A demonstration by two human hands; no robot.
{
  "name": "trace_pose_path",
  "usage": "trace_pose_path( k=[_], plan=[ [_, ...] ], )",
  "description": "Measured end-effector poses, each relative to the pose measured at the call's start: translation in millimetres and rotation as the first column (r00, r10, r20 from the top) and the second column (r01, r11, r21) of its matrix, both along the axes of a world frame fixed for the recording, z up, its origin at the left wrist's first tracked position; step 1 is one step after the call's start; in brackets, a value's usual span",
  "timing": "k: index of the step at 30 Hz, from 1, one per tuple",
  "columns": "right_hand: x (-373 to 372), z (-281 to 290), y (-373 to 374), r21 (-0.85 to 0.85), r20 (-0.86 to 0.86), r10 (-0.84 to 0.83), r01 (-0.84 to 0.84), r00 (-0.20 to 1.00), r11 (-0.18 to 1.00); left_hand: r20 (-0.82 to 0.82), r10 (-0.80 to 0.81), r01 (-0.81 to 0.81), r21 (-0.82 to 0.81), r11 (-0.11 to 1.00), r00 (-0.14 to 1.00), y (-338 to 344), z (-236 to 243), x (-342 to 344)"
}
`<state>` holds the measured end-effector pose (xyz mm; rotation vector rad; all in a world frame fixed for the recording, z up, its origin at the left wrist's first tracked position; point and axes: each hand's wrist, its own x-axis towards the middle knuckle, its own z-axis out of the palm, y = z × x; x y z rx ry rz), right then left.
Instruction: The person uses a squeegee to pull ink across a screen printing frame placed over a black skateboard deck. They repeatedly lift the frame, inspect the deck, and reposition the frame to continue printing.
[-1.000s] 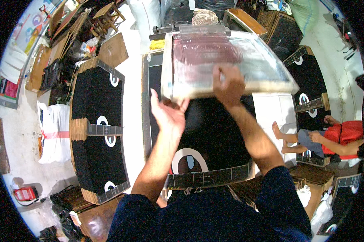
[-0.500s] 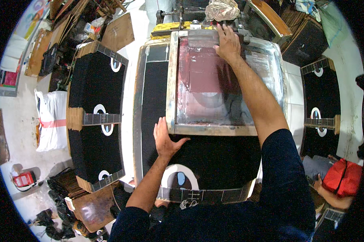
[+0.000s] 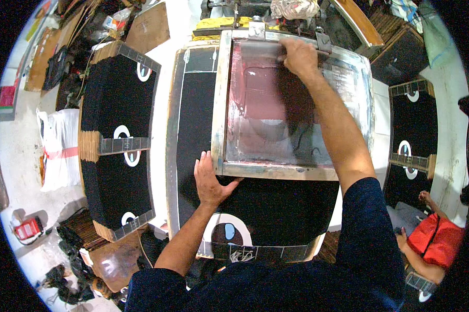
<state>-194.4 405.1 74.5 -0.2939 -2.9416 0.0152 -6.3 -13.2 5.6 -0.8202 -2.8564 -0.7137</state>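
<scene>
A wood-edged printing screen [image 3: 220, 109] with a reddish, see-through mesh lies over a black panel [image 3: 281, 208]. The panel bears a white ring with a blue oval near its front edge. My left hand [image 3: 211, 182] is at the screen's near left corner, its fingers pointing forward along the side and its thumb spread out beside the front rail. At the far end of the screen, my right hand [image 3: 300, 57] is closed, with its fingers curled down. What lies under those fingers is hidden. My right forearm crosses above the mesh.
Stacked black panels [image 3: 120, 99] with white rings stand to the left, and more panels [image 3: 413, 135] to the right. Metal clamps [image 3: 256, 30] and yellow cloth [image 3: 213, 28] are behind the screen. Another person in a red garment [image 3: 434, 234] is at the lower right.
My right hand has gone from stretched fingers to a curled grip at the screen's far end. My left hand stays by the near corner. The view has shifted slightly.
</scene>
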Motion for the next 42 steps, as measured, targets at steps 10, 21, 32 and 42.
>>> trace_pose_path(
  k=[10, 21, 32, 42],
  plan=[
    [121, 2, -65, 0.021, -0.039, 0.063, -0.063, 0.997, 0.998, 0.038, -0.003, 0.003, -0.002, 1.0, 0.999, 1, 5, -1],
    [17, -15, -9, 0.036, -0.125, 0.013, -0.009, 0.992, 0.999, 0.019, -0.008, 0.008, 0.002, 1.0, 1.0, 1, -2, -3],
    [167, -13, -103, -0.017, -0.106, -0.021, 0.019, 0.994, 1.0, -0.001, 0.001, -0.001, -0.02, 1.0, 1.0, 2, 1, -1],
    [172, -11, -98, -0.028, -0.164, 0.028, -0.033, 0.986, 0.999, 0.254, 0.066, -0.131, 0.25, 0.959, 0.965, 15, 13, -4]
  ],
)
